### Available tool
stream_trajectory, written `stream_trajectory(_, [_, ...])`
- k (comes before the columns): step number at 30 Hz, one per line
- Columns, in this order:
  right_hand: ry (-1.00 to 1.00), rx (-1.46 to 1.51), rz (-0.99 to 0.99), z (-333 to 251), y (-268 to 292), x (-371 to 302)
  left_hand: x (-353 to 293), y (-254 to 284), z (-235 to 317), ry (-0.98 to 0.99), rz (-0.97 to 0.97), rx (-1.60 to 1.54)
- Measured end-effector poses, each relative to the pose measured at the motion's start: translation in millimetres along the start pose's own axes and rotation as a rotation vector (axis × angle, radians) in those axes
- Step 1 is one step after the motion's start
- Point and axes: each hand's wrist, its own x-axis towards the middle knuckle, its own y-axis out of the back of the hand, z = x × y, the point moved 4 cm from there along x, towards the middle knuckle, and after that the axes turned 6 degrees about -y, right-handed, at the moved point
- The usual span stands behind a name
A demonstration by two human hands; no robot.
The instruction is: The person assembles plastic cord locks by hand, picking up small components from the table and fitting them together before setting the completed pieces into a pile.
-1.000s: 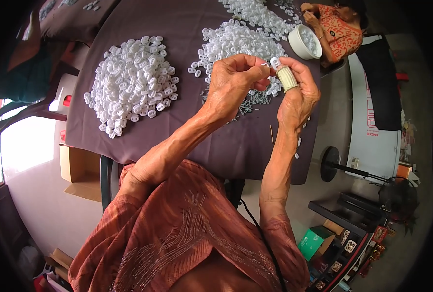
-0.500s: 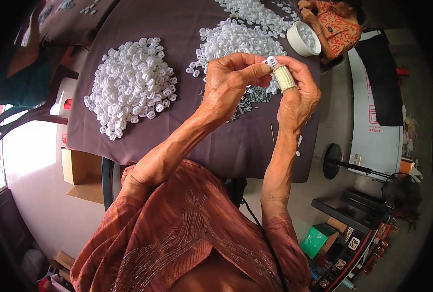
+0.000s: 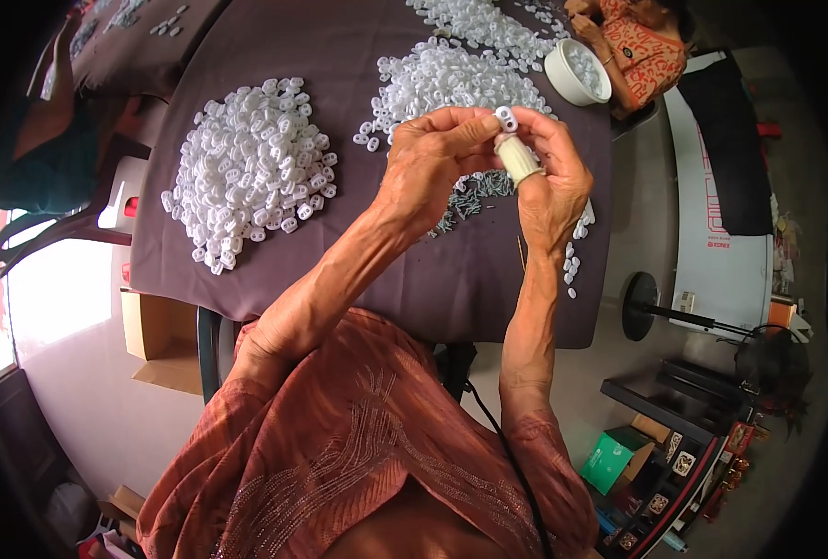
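Observation:
Between the fingertips of both hands, above the table, is a small white two-hole plastic piece (image 3: 506, 118), shaped like a cord lock. My left hand (image 3: 421, 170) pinches it from the left, thumb and fingers closed. From the other side, my right hand (image 3: 556, 191) grips it with its fingertips. A ribbed cream cover (image 3: 518, 160) sheathes my right thumb. Below the hands lies a heap of tiny grey-green pieces (image 3: 470, 200), perhaps springs, partly hidden by them. Just beyond the hands spreads a large pile of white pieces (image 3: 461, 79).
Another heap of white pieces (image 3: 246, 172) stands on the brown-covered table (image 3: 377, 270) at left. A few white pieces (image 3: 570, 265) lie beside my right forearm. At the far right is a white bowl (image 3: 563, 82) of pieces, near another person in an orange patterned top (image 3: 642, 56).
Both hands have shifted slightly left, with the white piece between them. The piece is turned so its two holes show more plainly. My right thumb has tilted, and more white pieces show beside my right forearm.

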Motion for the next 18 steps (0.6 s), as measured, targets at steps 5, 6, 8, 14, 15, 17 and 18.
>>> stream_trajectory(5, [0.295, -0.299, 0.033, -15.7, -3.4, -1.1, 1.0, 2.2, -5.2, 0.062, -0.006, -0.027])
stream_trajectory(6, [0.294, -0.298, 0.034, -14.4, -3.5, -0.7, 1.0, 2.6, -5.7, 0.074, 0.002, -0.04])
stream_trajectory(8, [0.355, -0.357, 0.053, -13.1, -2.9, -1.7, 1.8, 3.2, -7.3, 0.088, 0.007, -0.053])
stream_trajectory(14, [0.341, -0.371, 0.028, -8.0, 1.6, -1.6, 2.0, 5.0, -8.5, 0.101, -0.023, -0.053])
stream_trajectory(15, [0.34, -0.371, 0.03, -7.5, 1.8, -1.9, 2.5, 5.6, -8.5, 0.112, -0.022, -0.042])
stream_trajectory(17, [0.32, -0.339, 0.019, -5.7, 2.0, -1.9, 3.1, 6.2, -8.3, 0.123, -0.022, -0.03])
stream_trajectory(18, [0.32, -0.339, 0.021, -4.4, 2.4, -1.8, 3.3, 6.3, -8.1, 0.117, -0.023, -0.008])
